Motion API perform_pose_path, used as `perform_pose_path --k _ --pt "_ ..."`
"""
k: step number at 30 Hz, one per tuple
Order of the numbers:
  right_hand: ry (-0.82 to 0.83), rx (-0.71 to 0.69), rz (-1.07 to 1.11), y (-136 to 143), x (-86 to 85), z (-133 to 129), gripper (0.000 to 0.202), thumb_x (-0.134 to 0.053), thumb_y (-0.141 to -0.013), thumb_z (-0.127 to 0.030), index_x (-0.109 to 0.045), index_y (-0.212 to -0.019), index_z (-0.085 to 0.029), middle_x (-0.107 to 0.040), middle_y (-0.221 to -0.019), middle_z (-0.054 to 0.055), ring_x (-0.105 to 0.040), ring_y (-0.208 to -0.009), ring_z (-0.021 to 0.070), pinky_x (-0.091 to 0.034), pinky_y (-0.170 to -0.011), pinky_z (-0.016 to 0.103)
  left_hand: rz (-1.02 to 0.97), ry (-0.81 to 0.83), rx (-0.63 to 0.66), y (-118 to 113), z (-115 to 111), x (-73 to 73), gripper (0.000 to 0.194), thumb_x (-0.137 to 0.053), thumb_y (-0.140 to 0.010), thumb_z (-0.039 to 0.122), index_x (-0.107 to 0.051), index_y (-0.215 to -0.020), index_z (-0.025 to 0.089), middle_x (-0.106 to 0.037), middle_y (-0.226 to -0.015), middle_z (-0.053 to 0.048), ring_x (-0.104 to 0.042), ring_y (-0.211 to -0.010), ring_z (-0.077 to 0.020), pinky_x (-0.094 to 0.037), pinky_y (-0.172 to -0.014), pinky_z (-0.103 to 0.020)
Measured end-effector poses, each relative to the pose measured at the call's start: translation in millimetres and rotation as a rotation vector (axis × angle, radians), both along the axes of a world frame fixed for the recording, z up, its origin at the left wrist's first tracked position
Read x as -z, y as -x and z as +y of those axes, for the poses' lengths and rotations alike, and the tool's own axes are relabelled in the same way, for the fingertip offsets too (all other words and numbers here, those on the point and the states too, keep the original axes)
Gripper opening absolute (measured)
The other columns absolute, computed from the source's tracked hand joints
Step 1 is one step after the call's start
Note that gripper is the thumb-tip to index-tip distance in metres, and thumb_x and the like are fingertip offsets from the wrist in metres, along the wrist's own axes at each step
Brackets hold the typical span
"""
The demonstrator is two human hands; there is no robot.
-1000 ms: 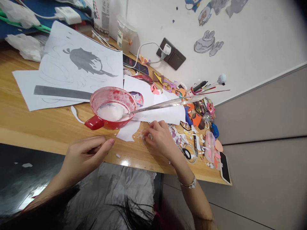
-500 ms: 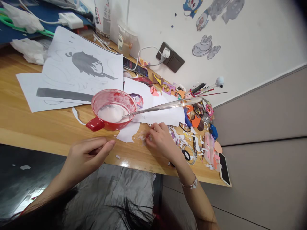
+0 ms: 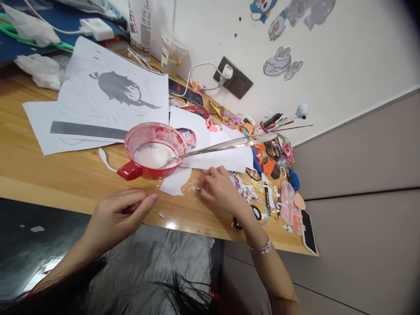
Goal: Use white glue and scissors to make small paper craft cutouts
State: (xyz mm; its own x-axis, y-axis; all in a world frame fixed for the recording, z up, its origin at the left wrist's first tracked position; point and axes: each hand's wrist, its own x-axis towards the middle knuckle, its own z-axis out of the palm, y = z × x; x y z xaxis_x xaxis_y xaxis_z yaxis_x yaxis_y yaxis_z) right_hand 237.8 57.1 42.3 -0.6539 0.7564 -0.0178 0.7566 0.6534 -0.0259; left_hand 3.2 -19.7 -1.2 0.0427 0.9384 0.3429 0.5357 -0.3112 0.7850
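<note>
My left hand (image 3: 120,214) hovers over the desk's front edge with its fingers curled and the thumb against them; whether anything small is between them is hidden. My right hand (image 3: 218,188) rests on the wood with bent fingers, beside small pale scraps (image 3: 193,187); its fingertips are too small to make out. Between and behind the hands stands a red cup (image 3: 157,172) with whitish liquid inside. A long metal utensil (image 3: 226,145) leans out of it to the right. A cut piece of white paper (image 3: 177,181) lies just in front of the cup.
Drawing sheets (image 3: 82,96) cover the back left. Coloured paper cutouts (image 3: 269,166) and scraps crowd the right side, with a pen holder (image 3: 260,127), tape ring (image 3: 260,212) and black-screened device (image 3: 308,232). A bottle (image 3: 140,30) and phone (image 3: 185,91) are near the wall.
My right hand has shifted very slightly to the right, its forearm likewise. My left hand looks almost unmoved, and the cup stays in place.
</note>
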Motion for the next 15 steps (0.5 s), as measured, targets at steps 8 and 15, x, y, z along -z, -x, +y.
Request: perform_pose_path --k 8,15 --pt "0.015 0.017 0.111 -2 -5.2 -3 0.005 -0.055 -0.080 -0.022 -0.057 -0.077 -0.018 -0.055 -0.091 0.004 -0.042 -0.088 0.0175 -0.038 -0.083 0.031 0.000 -0.011 -0.001 1 0 0.2 0.039 -0.046 -0.084 0.023 -0.039 -0.046 0.015 -0.032 -0.046 0.005 -0.031 -0.042 -0.0036 -0.027 -0.044 -0.015" --pt "-0.545 -0.016 0.239 -6 11.2 -22 0.004 -0.055 -0.081 -0.021 -0.058 -0.083 -0.023 -0.060 -0.089 0.004 -0.045 -0.087 0.0183 -0.035 -0.083 0.034 -0.062 -0.016 -0.042 -6 0 -5.0 0.034 -0.048 -0.084 0.024 -0.047 -0.052 0.014 -0.039 -0.047 0.005 -0.034 -0.042 -0.0039 -0.029 -0.043 -0.015"
